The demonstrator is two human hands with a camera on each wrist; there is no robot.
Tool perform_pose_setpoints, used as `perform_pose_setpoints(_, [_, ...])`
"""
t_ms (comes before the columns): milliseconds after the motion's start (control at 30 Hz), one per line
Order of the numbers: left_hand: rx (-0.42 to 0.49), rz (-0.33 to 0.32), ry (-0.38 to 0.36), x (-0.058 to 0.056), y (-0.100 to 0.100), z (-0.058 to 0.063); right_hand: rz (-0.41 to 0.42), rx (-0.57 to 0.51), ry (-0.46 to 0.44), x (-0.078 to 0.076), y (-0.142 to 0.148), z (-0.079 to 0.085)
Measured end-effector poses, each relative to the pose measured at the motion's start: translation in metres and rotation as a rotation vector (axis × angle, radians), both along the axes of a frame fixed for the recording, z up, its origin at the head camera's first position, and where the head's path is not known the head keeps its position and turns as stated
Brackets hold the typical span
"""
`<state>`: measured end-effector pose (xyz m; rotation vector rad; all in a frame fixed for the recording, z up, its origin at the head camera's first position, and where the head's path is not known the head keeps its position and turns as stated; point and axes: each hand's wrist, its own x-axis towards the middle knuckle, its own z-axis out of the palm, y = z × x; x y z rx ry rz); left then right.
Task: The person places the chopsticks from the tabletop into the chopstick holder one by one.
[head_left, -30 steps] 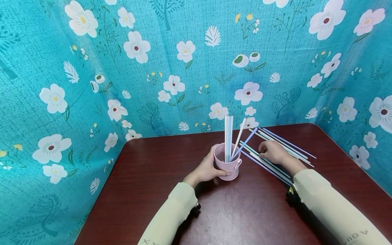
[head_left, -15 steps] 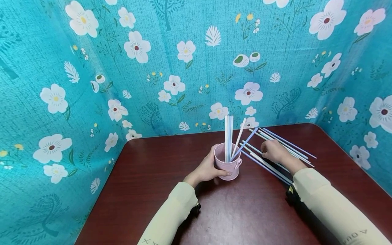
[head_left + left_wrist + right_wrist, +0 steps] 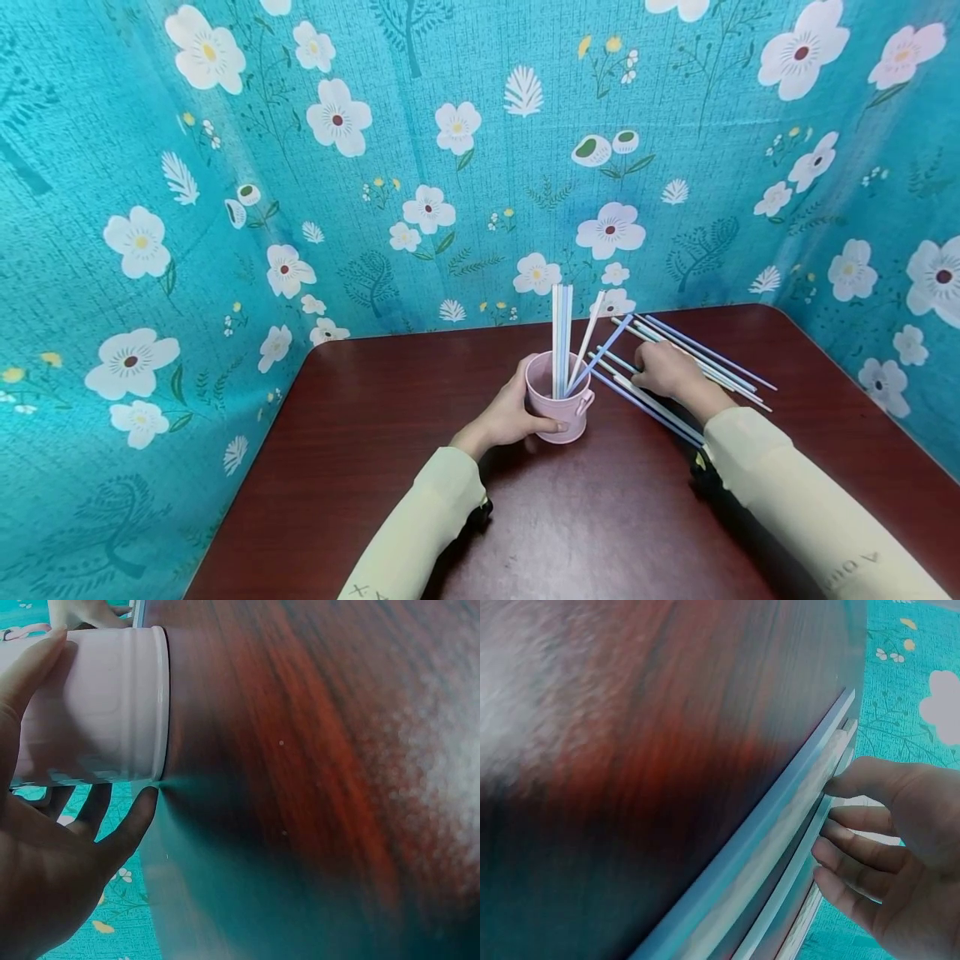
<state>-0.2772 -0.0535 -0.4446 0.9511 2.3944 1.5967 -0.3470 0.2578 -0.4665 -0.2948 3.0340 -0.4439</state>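
Note:
A small pink pail (image 3: 558,423) stands upright on the table, holding several long thin white, pale blue and blue-violet sticks (image 3: 561,342). My left hand (image 3: 513,412) grips the pail's side, thumb across its front; in the left wrist view the fingers lie along the wall near the base. To the right, my right hand (image 3: 667,371) is over loose sticks on the table. In the right wrist view its thumb and forefinger pinch a pale green stick (image 3: 791,870), beside a blue stick (image 3: 757,817) and a white stick (image 3: 769,859). The palm hides part of the green stick in the head view.
More loose sticks (image 3: 720,354) lie behind the right hand towards the table's back right corner. A blue flowered cloth (image 3: 450,167) hangs close along the back and sides of the dark red table (image 3: 390,400).
Over the last second the green stick has shifted slightly against the others. The right hand moved a little right, then back left and lower. The left hand and pail stay put.

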Motion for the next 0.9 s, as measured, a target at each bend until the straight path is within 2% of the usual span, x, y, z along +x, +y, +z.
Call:
perform_pose_setpoints(100, [0.005, -0.005, -0.014, -0.005, 0.0, -0.007, -0.007, 0.018, 0.003, -0.002, -0.003, 0.001])
perform_pose_setpoints(233, [-0.019, 0.019, 0.006, -0.014, 0.001, -0.022, -0.015, 0.025, 0.0, -0.004, -0.006, 0.001])
perform_pose_setpoints(333, [-0.041, 0.028, 0.025, -0.018, 0.001, -0.029, -0.031, 0.02, -0.024, -0.005, -0.007, 0.0])
perform_pose_setpoints(567, [-0.046, 0.026, 0.047, -0.021, 0.001, -0.03, 0.001, 0.004, -0.056, -0.005, -0.003, 0.002])
perform_pose_setpoints(733, [-0.048, 0.028, 0.043, -0.021, 0.001, -0.029, 0.019, -0.015, -0.17, -0.001, 0.002, 0.008])
perform_pose_setpoints(900, [-0.046, 0.031, 0.033, -0.02, 0.001, -0.03, -0.009, -0.046, -0.253, 0.005, 0.004, 0.012])
